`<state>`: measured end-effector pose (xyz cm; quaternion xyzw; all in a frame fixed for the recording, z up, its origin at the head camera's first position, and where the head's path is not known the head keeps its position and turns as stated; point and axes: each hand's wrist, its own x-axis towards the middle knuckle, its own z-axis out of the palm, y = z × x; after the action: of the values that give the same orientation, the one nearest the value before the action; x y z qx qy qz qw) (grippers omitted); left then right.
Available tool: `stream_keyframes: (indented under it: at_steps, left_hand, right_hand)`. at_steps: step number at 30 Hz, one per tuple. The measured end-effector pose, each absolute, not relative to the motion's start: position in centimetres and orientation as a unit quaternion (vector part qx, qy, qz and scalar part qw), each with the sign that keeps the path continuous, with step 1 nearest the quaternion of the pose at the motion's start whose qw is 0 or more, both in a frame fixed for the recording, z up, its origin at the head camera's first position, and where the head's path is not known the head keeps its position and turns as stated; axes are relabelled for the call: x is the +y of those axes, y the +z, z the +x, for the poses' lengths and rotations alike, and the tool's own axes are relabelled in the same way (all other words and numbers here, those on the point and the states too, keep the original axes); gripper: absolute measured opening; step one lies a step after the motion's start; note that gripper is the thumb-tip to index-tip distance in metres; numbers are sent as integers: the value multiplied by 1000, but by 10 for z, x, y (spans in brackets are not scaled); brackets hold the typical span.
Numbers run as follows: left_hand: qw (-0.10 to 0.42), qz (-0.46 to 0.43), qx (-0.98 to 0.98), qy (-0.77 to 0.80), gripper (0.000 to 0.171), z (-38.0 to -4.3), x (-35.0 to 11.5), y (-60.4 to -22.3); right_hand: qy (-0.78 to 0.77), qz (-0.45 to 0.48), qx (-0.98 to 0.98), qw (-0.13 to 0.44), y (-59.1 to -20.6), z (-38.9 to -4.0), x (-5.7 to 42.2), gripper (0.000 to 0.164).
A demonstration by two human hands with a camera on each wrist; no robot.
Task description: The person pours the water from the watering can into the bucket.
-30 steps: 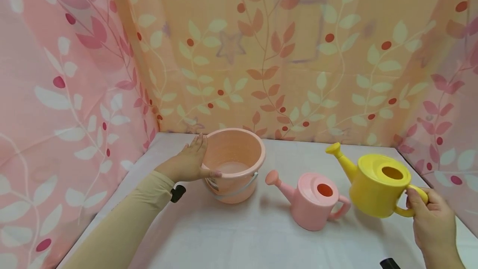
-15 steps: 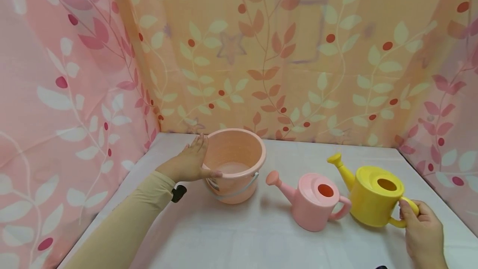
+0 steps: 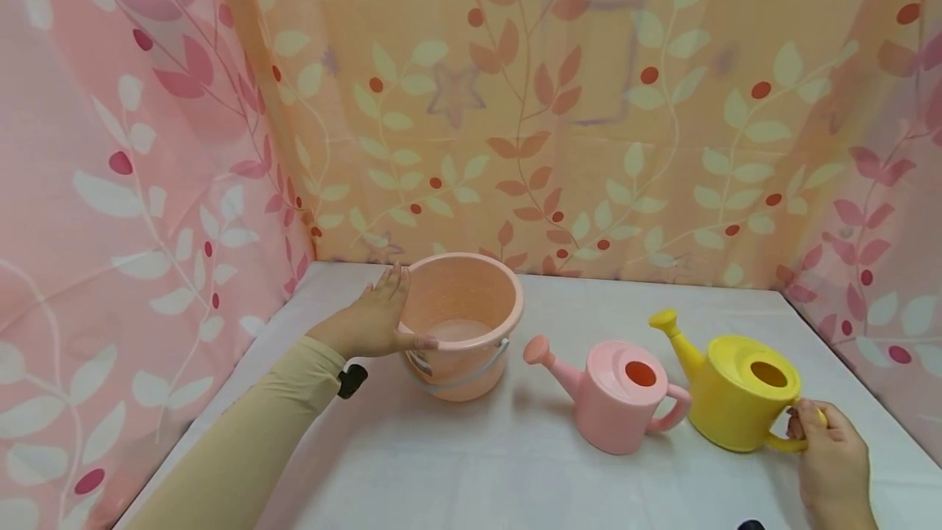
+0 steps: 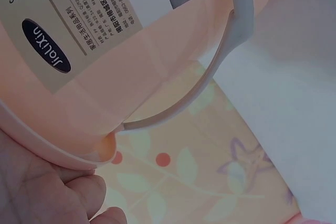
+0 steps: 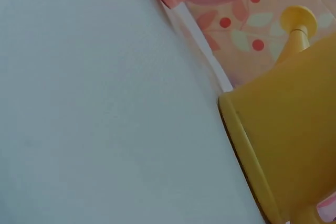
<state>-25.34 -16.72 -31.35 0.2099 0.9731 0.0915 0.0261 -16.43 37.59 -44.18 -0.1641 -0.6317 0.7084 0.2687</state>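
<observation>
In the head view a peach bucket (image 3: 459,370) stands upright on the table. My left hand (image 3: 368,317) rests against the left of its rim, fingers extended and thumb along the near edge. The left wrist view shows the bucket's labelled side (image 4: 131,72), its grey handle and part of the hand (image 4: 47,192). At the right a yellow watering can (image 3: 736,399) stands upright on the table, spout to the left. My right hand (image 3: 835,464) has its fingers curled round that can's handle. The right wrist view shows the can's body (image 5: 289,135), but the hand is out of sight.
A pink watering can (image 3: 614,407) stands between the bucket and the yellow one, its spout toward the bucket. White cloth (image 3: 456,473) covers the table. Leaf-patterned fabric walls (image 3: 515,105) enclose the back and both sides.
The yellow watering can has come down from above the table onto the cloth, then shifted slightly right. My right hand lowered with it. The left hand, bucket and pink can stayed put.
</observation>
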Motion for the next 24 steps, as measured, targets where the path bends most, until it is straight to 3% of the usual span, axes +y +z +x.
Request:
stream_keyframes:
  at_steps: [16,24]
  left_hand:
    - [25,199,976,88,125,-253,-172,-313]
    - [29,208,973,92,122,-252,-169,-308]
  right_hand:
    - [704,-177,-635,262,-449,-171,377,29]
    - [621,-213,-720,225,-437,-165,384,35]
